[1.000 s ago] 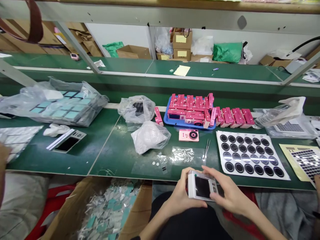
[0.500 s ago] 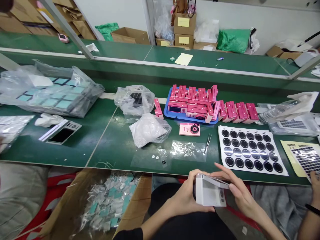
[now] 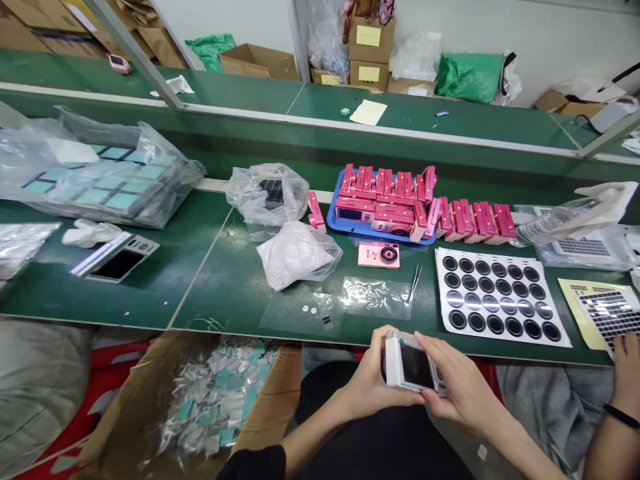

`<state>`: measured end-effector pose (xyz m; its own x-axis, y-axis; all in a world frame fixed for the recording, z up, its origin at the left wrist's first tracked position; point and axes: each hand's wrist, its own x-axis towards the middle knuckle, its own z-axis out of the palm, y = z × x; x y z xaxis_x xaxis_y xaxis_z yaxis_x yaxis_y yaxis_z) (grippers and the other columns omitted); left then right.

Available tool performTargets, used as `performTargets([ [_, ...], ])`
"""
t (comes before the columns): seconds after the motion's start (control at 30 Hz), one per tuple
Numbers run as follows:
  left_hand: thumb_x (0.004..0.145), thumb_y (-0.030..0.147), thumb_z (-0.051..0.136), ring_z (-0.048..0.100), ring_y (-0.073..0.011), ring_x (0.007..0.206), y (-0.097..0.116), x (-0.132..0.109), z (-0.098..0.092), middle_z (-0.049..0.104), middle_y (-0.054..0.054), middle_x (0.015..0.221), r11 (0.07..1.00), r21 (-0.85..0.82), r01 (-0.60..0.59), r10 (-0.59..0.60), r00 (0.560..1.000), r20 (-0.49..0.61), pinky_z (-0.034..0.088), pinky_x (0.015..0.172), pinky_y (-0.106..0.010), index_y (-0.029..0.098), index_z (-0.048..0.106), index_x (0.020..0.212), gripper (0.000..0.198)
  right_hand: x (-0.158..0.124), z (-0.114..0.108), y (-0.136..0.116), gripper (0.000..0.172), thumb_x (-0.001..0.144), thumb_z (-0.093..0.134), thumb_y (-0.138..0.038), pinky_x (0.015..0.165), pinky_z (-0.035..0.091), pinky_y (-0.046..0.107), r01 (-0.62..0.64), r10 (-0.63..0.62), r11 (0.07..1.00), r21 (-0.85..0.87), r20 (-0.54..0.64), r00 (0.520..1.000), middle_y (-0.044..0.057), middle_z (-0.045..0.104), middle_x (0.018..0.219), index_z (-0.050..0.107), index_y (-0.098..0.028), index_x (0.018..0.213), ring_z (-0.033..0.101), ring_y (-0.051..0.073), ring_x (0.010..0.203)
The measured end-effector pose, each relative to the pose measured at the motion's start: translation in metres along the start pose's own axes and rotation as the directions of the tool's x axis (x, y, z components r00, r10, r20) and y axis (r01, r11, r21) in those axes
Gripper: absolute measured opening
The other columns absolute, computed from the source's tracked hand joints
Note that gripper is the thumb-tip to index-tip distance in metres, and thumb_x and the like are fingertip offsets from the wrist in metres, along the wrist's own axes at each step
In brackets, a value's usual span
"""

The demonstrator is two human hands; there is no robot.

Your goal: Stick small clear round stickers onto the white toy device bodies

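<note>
White boxy compact camera (image 3: 393, 360) gripped in the left hand (image 3: 367, 383) and right hand (image 3: 463, 387), both closed round its edges, dark screen (image 3: 416, 368) tilted up for a good look.

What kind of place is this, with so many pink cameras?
Probably a small camera assembly workshop: a green workbench holds a blue tray of pink camera bodies and a sheet of black rings, a white camera is held close, and a cardboard box below holds film scraps.
</note>
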<state>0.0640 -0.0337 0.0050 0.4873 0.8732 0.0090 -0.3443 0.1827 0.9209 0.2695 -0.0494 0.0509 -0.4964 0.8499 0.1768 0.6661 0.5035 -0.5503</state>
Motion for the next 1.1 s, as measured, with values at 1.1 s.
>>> performTargets([
  [1.1, 0.049, 0.058, 0.091, 0.058, -0.0309, 0.119, 0.021, 0.002, -0.015, 0.056, -0.011, 0.125, 0.998, -0.053, -0.047, 0.037, 0.982, -0.184, 0.043, 0.105, -0.049, 0.026, 0.033, 0.119, 0.097, 0.059, -0.038, -0.031, 0.059, 0.096, 0.05, -0.044, 0.087, 0.057, 0.042, -0.062, 0.057, 0.997, 0.042, 0.103, 0.993, 0.01, 0.066, 0.127, 0.033, -0.026, 0.15, 0.067, 0.026, 0.106],
])
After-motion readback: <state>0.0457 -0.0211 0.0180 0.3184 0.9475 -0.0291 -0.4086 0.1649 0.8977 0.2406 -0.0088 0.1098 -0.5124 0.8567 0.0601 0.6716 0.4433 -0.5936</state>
